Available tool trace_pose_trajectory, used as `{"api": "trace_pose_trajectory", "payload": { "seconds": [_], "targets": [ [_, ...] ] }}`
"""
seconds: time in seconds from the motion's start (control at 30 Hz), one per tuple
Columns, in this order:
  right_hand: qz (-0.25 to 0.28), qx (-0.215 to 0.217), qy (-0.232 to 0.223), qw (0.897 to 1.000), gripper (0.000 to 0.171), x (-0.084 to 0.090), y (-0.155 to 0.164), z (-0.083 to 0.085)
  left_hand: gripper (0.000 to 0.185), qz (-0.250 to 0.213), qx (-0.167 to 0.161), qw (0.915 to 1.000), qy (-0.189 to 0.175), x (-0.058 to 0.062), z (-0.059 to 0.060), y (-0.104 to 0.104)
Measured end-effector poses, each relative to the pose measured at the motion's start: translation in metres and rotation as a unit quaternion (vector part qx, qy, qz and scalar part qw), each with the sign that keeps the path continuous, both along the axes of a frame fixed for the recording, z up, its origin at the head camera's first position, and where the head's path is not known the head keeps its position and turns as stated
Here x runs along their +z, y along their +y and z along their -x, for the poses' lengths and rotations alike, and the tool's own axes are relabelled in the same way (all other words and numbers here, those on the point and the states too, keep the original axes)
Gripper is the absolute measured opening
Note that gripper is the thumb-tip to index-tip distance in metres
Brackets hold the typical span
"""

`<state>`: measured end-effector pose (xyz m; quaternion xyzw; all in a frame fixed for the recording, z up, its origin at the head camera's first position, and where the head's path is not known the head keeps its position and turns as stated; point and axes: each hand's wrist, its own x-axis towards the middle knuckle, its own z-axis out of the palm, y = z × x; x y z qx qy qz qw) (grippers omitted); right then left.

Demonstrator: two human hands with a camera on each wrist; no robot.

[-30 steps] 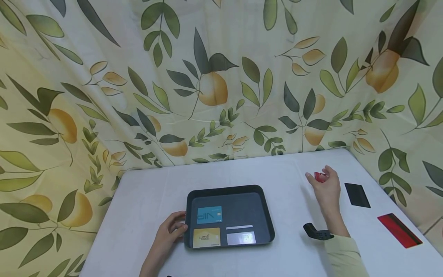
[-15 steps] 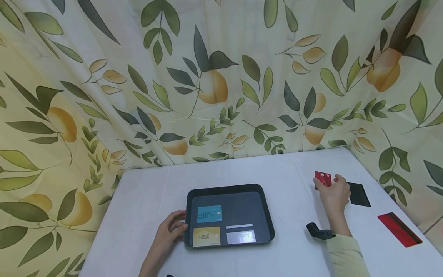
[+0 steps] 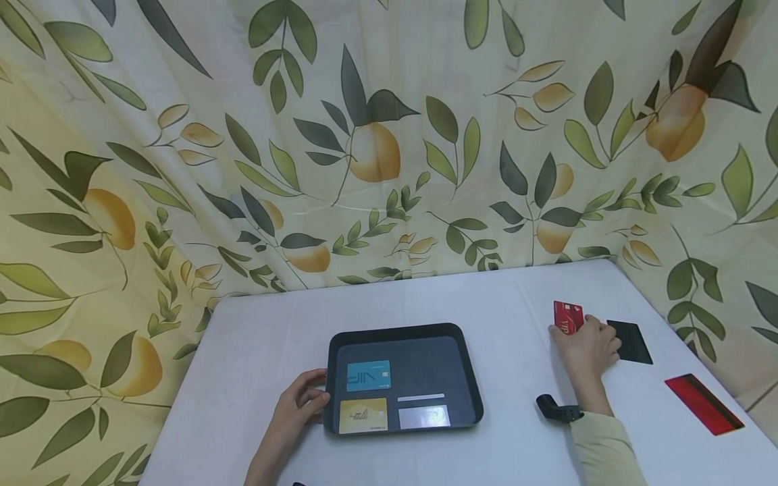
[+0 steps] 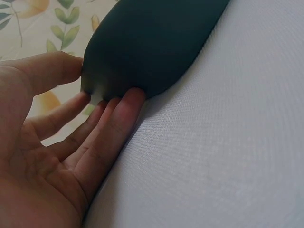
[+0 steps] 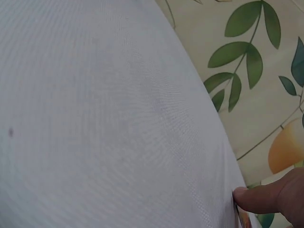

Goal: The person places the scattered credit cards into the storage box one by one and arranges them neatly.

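Between the right hand's point(image 3: 588, 347) curled fingers the red card point(image 3: 568, 317), flat a second ago, now stands lifted off the table point(image 3: 510, 304), just left of the black card point(image 3: 629, 341), apparently picked up, while the left hand point(image 3: 300, 405) still grips the tray's point(image 3: 468, 378) near corner.

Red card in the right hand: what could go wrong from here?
The right hand seems to pinch the red card only at its lower edge, so the grip may slip. The black card lies right beside that hand and might be nudged. The tray already holds three cards, so placing could overlap one.
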<state>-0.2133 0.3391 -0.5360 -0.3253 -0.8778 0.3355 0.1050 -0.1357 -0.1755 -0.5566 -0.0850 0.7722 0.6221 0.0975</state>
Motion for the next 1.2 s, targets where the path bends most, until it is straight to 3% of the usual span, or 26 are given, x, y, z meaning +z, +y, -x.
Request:
{"api": "trace_pose_trajectory", "payload": {
  "seconds": [0.27,0.53,1.2],
  "targets": [
    [-0.005,0.007,0.006,1.0,0.071,0.0014,0.0001,0.0002,0.056,0.003,-0.002,1.0,0.002,0.0015,0.0001,0.0008],
    [0.013,0.008,0.003,1.0,0.074,0.0034,0.0013,0.0044,0.057,0.006,-0.004,1.0,0.001,0.0017,0.0,0.0007],
    [0.043,0.059,0.07,0.995,0.077,0.0017,0.0009,0.0055,0.058,0.005,-0.002,1.0,-0.002,0.0021,0.0001,0.0011]
  ]
}}
